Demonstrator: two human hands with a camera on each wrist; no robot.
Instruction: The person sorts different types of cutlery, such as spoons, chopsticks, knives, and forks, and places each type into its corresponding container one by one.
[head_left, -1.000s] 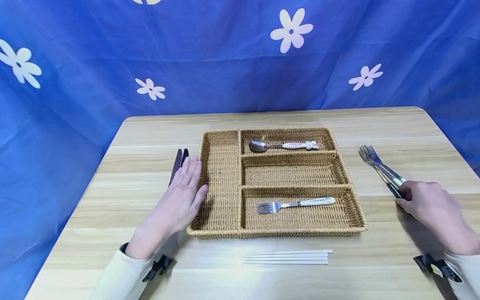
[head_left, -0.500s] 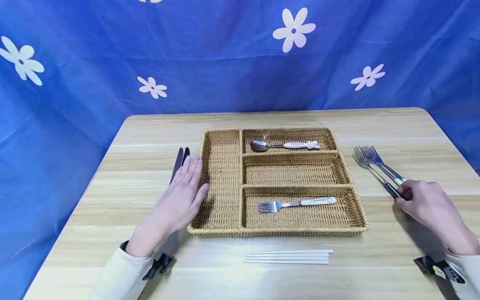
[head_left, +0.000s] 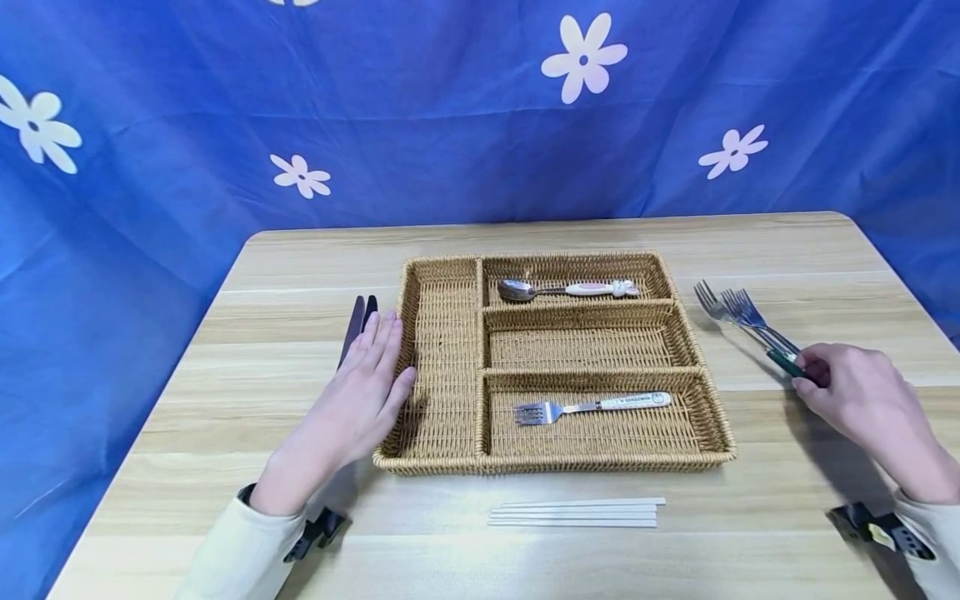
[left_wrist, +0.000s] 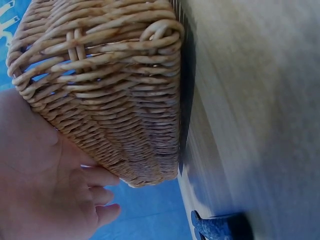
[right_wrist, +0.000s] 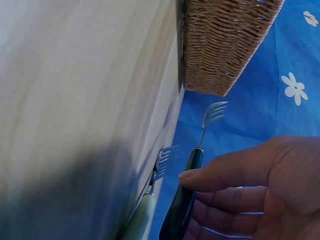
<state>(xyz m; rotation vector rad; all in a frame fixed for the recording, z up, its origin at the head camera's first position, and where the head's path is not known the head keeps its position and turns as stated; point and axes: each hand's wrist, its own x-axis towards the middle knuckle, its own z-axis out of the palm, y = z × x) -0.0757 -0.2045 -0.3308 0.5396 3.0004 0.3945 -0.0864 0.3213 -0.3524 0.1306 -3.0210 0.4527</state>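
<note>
My right hand [head_left: 862, 396] pinches a fork by its dark green handle [right_wrist: 180, 207], with the tines raised off the table and pointing toward the basket. Just beyond it, other forks [head_left: 742, 308] lie on the table; one shows a pale green handle [right_wrist: 139, 215] in the right wrist view. My left hand [head_left: 360, 392], fingers straight, rests against the left wall of a divided wicker basket [head_left: 480, 465]. Two dark knives [head_left: 352, 329] lie left of that hand, their lower parts hidden by it.
A spoon with a rabbit handle [head_left: 588, 289] lies in the basket's back compartment. The front one holds a fork with a white handle [head_left: 630, 402]. Several white chopsticks [head_left: 573, 513] lie before the basket. A blue flowered cloth [head_left: 450, 125] hangs behind the table.
The right hand has drawn the green-handled fork apart from the other forks and lifted it, its tines shifting left and away. The left hand has stayed at the basket.
</note>
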